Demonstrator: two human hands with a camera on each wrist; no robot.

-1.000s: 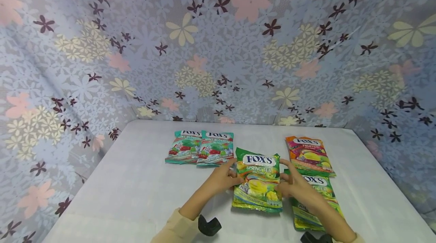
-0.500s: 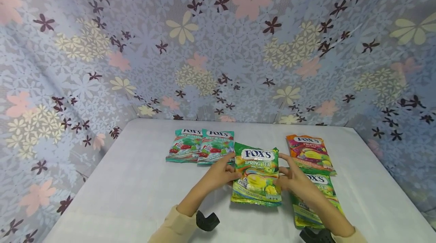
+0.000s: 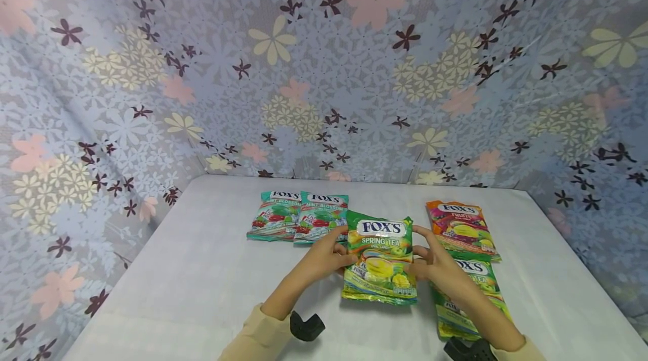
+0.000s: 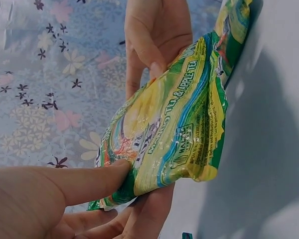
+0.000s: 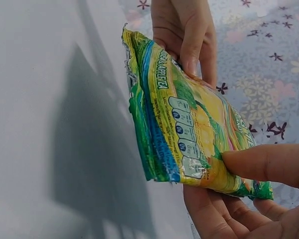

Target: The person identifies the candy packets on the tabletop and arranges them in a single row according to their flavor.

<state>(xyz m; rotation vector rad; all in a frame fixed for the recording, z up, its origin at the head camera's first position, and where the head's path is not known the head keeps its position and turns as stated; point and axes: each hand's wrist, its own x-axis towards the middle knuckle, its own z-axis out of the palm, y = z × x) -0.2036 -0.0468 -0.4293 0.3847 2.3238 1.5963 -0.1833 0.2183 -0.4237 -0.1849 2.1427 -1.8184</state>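
A green and yellow bag of Spring Tea candy (image 3: pixel 379 260) is held between both hands, tilted with its printed front towards me. My left hand (image 3: pixel 324 257) grips its left edge, thumb on the front and fingers behind. On the opposite edge my right hand (image 3: pixel 437 268) pinches it the same way. Both wrist views show the candy bag (image 4: pixel 164 124) raised off the white table, with its shadow beneath. Another Spring Tea bag (image 3: pixel 478 279) lies at the right, partly hidden by my right hand and forearm.
Two teal Mint Blossom candy bags, one on the left (image 3: pixel 275 217) and one on the right (image 3: pixel 321 219), lie side by side behind my left hand. An orange-red Fruits bag (image 3: pixel 463 229) lies at the back right. Flowered cloth (image 3: pixel 324 68) hangs behind the white table (image 3: pixel 202 271).
Both hands have lifted the held Spring Tea bag slightly and moved it a little away from me and to the left. The other bags stay where they were.
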